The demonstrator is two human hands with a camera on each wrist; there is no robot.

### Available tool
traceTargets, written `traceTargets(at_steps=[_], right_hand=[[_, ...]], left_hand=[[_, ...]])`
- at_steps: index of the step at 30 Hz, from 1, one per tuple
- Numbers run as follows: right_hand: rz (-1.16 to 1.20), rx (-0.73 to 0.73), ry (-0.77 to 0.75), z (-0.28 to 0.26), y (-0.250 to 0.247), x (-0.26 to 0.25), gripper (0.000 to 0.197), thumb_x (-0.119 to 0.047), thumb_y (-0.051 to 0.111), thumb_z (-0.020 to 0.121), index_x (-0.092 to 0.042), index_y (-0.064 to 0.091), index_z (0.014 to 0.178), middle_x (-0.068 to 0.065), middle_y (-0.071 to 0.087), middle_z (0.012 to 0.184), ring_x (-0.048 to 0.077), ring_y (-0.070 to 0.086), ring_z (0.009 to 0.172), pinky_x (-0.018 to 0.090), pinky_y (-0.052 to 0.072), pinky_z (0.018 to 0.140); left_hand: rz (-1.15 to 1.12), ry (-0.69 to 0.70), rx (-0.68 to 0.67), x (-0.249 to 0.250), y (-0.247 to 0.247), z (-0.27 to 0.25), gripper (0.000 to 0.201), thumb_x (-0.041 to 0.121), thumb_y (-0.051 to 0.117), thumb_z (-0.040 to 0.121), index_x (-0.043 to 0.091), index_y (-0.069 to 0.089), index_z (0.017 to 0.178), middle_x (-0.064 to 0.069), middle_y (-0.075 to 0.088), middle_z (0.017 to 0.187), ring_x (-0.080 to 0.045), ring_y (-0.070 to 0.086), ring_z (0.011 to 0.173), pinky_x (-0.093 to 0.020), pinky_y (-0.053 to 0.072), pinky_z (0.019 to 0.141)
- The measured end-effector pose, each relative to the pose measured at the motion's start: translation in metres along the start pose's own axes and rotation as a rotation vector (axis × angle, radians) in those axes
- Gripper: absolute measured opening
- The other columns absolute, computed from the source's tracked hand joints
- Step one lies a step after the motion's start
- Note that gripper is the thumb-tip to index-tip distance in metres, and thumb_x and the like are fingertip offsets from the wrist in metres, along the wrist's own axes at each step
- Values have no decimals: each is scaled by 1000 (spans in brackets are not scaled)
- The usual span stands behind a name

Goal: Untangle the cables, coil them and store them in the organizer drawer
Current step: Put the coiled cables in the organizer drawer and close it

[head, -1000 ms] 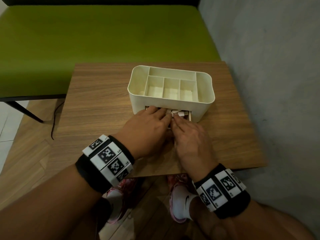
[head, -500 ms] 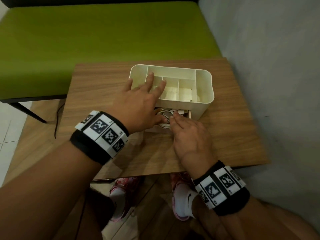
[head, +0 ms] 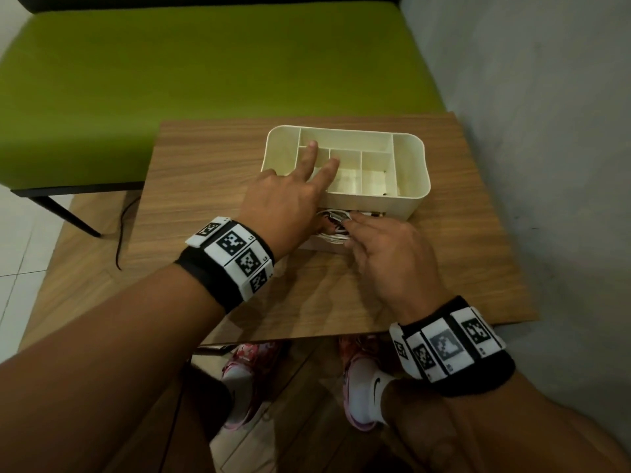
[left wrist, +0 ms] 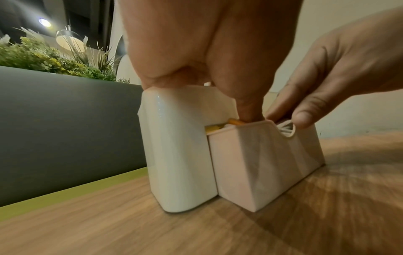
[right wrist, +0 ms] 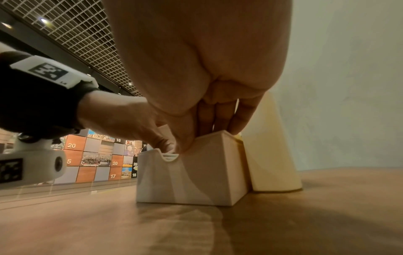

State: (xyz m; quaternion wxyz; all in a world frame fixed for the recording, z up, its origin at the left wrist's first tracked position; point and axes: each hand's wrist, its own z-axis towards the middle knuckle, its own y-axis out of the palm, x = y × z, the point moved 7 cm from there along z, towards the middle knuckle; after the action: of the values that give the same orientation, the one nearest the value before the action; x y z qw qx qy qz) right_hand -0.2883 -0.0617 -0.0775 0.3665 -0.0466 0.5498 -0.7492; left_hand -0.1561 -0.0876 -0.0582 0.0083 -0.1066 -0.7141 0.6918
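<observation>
A cream organizer [head: 411, 186] stands on the wooden table [head: 205, 186], its drawer [head: 309, 244] pulled partly out toward me. Coiled white cables [head: 333, 235] lie in the drawer. My left hand [head: 290, 196] lies over the organizer's top with straight fingers above the compartments, and its thumb [left wrist: 248, 110] reaches down into the drawer [left wrist: 261, 163]. My right hand [head: 386, 247] rests its straight fingers on the cables from the front. In the right wrist view those fingers [right wrist: 218, 117] reach over the drawer's rim [right wrist: 185, 181]. A white loop [left wrist: 287, 127] shows at the drawer's notch.
A green bench [head: 205, 70] stands beyond the table and a grey wall [head: 546, 97] runs close along the right. The organizer's top compartments look bare. My feet in pink-and-white shoes [head: 362, 394] are under the table's near edge.
My left hand has left the drawer front and moved up onto the organizer's top, fingers spread over the compartments. My right hand has stayed on the cables in the drawer.
</observation>
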Motion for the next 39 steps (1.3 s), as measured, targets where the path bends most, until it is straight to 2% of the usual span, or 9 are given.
traceTargets(at_steps=[3, 5, 9, 13, 16, 21, 28, 33, 39], right_hand=[[-2, 176, -96, 1, -27, -9, 20, -21, 73, 85, -10, 77, 101, 4, 75, 103, 24, 69, 92, 43, 54, 78], [-35, 231, -117, 4, -39, -8, 29, -31, 73, 84, -15, 74, 109, -1, 72, 113, 23, 63, 103, 42, 46, 84], [-192, 20, 9, 11, -19, 17, 64, -55, 67, 78, -34, 54, 137, -7, 50, 147, 25, 39, 138, 47, 27, 99], [-167, -30, 68, 9, -9, 26, 67, -57, 67, 80, -39, 47, 141, -10, 51, 146, 23, 32, 144, 55, 21, 105], [-172, -44, 92, 9, -10, 27, 65, -56, 67, 81, -40, 47, 141, -11, 53, 142, 22, 30, 145, 54, 18, 107], [-201, -88, 132, 11, -10, 23, 66, -51, 70, 80, -41, 45, 141, -11, 58, 133, 22, 30, 145, 54, 18, 108], [-280, 16, 168, 13, -13, 9, 55, -35, 78, 77, -30, 59, 128, -1, 67, 112, 29, 45, 136, 59, 33, 104], [-285, 39, 170, 17, -14, 11, 52, -36, 79, 75, -31, 61, 124, -3, 69, 104, 29, 48, 133, 55, 36, 100], [-175, 15, 166, 19, -17, 19, 56, -41, 78, 76, -36, 59, 129, -7, 70, 110, 24, 43, 136, 52, 28, 103]], left_hand=[[-12, 4, 8, -1, 2, 0, 95, 63, 59, 84, 26, 8, 155, -10, 5, 165, -37, 64, 102, -41, 47, 86], [-9, 10, 24, -2, 3, 1, 94, 64, 58, 84, 26, 9, 155, -11, 6, 165, -37, 64, 100, -41, 47, 86], [-7, 8, 32, -3, 3, 0, 95, 65, 58, 83, 26, 10, 155, -10, 7, 165, -37, 64, 102, -41, 48, 86], [-32, 12, 22, -6, 3, -1, 96, 68, 57, 82, 29, 10, 156, -6, 5, 165, -37, 62, 106, -40, 47, 87], [-60, 28, 14, -9, 3, -1, 102, 73, 55, 78, 29, 7, 156, -5, 4, 165, -39, 62, 104, -39, 47, 87], [-52, 7, -6, -7, 4, 0, 100, 69, 59, 80, 31, 6, 156, -3, 3, 165, -38, 62, 105, -39, 47, 87], [-37, 9, 35, -5, 6, 1, 89, 64, 56, 87, 30, 11, 155, -5, 7, 165, -36, 65, 101, -41, 48, 87], [-104, -1, 114, -7, 2, 0, 73, 68, 40, 91, 30, 26, 153, -4, 21, 162, -37, 66, 97, -40, 49, 83], [-138, -51, 136, -5, 4, 3, 67, 56, 56, 90, 32, 34, 149, -2, 21, 162, -33, 65, 106, -41, 46, 87]])
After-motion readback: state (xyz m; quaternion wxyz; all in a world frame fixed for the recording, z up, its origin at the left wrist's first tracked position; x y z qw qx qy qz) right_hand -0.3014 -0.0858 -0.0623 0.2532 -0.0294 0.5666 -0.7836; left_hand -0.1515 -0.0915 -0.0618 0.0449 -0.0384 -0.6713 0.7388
